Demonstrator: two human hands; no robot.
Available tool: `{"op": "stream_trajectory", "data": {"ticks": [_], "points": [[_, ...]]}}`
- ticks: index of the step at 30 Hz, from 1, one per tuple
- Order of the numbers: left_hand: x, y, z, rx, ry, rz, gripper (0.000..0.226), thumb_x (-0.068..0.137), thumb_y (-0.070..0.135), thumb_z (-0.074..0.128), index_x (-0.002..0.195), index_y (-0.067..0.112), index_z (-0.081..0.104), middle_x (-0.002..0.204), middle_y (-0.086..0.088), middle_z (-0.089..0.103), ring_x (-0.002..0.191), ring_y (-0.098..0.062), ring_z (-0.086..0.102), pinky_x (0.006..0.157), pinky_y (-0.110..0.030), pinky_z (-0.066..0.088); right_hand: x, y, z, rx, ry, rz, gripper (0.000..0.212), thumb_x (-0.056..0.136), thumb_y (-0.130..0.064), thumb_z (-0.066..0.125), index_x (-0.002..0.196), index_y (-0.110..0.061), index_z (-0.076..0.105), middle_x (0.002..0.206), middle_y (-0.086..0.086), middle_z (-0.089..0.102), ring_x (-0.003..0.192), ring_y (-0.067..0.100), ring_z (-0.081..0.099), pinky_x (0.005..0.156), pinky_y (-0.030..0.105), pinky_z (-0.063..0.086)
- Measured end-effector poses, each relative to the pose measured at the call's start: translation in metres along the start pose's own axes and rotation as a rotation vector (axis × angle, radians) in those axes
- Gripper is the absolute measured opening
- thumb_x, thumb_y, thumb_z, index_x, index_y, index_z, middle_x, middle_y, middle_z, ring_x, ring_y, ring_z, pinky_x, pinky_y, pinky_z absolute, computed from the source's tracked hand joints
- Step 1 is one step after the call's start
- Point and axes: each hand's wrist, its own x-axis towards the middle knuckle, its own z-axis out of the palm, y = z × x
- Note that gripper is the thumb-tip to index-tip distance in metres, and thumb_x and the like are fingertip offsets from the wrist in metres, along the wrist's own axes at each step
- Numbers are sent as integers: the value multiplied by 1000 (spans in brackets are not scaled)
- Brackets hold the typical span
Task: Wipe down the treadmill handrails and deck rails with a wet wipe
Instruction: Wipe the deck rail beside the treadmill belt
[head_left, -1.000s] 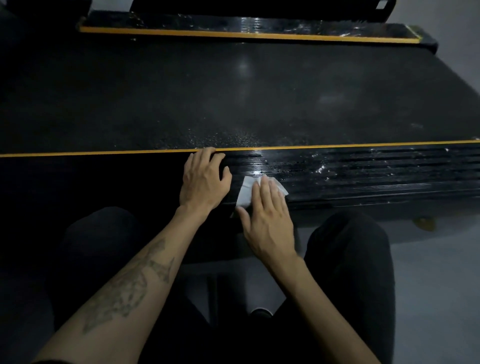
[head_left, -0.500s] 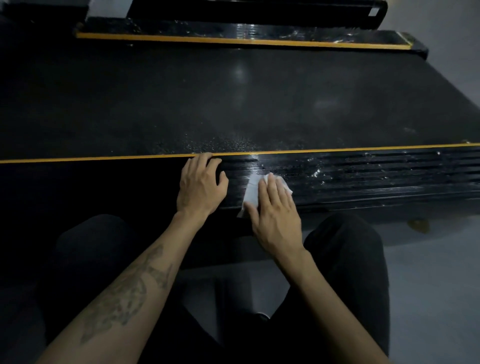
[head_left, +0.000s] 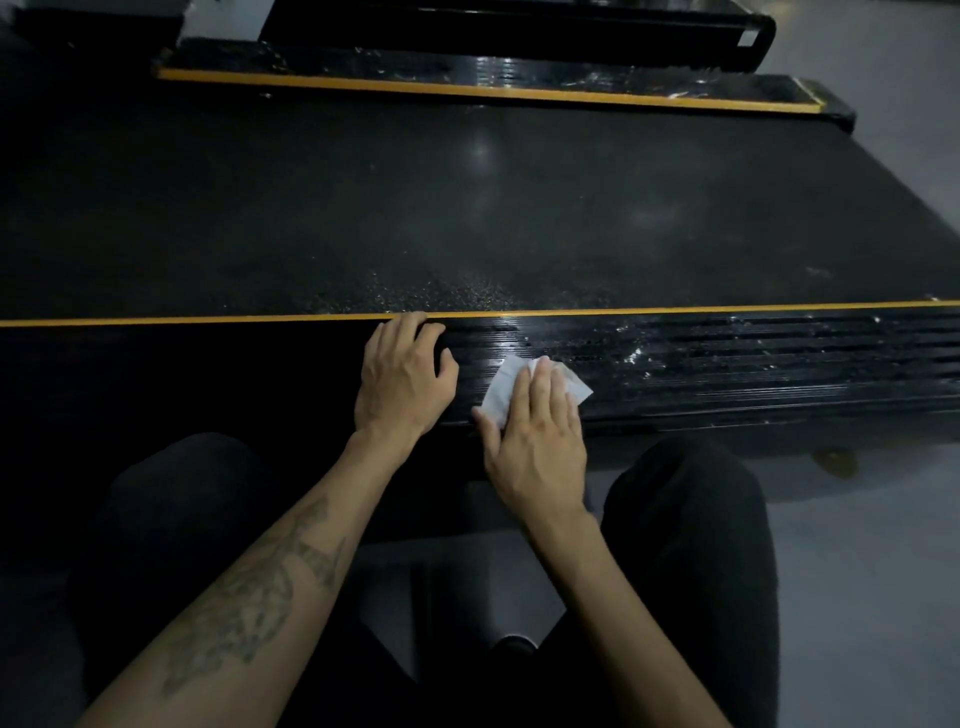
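The near deck rail (head_left: 727, 364) runs left to right straight across in front of the person, a ribbed black strip with a yellow line along its far edge where it meets the belt (head_left: 467, 208). Its long axis is therefore crosswise to both forearms, so any further stroke has to travel sideways along it. The wet wipe (head_left: 501, 389) lies flat on the rail near its front edge, pinned under the right hand (head_left: 535, 431), whose fingers are straight and pressed on top of it, thumb spread at the wipe's left corner. The left hand (head_left: 402, 376) rests just beside it, holding nothing, fingers gently bent with tips at the yellow line, probably bracing. The rail to the right glistens with wet specks; the stretch to the left looks dull and likely remains undone.
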Motion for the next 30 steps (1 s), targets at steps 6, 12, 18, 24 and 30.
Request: {"op": "stream_trajectory", "data": {"ticks": [6,12,18,24,30], "points": [[-1,-1,0,-5,12,7,33,94,21,61,122,7,69,130,-10,63,121,-30,58,106,-45,44,23,10,-7,-66,-34,-91,73,108,-55,18,164,-8,9,172,13,1,159,26,-1,128,40,4],[0,0,-1,-6,-5,-13,34,95,24,59,124,9,68,130,-8,62,121,-28,56,107,-42,42,5,3,4,-33,-9,-50,66,111,-46,19,163,-7,14,171,15,5,159,30,1,128,43,6],[-1,0,-3,-12,-13,-9,34,96,23,60,125,8,68,132,-9,61,125,-28,55,109,-42,41,39,16,-7,-70,-26,-85,68,110,-50,19,164,-9,11,172,13,4,159,24,1,128,40,5],[-1,1,-1,-8,-3,-11,34,95,23,60,124,8,68,130,-9,62,122,-29,56,107,-43,42,20,3,0,-54,-18,-59,67,111,-45,21,162,-3,14,170,19,7,159,32,4,128,44,10],[-2,-1,-2,-12,12,10,32,95,21,60,122,7,69,128,-9,63,120,-28,58,106,-43,44,55,16,-12,-69,-66,-97,65,112,-46,16,164,-8,7,172,12,-1,159,24,-3,129,38,2]]}}
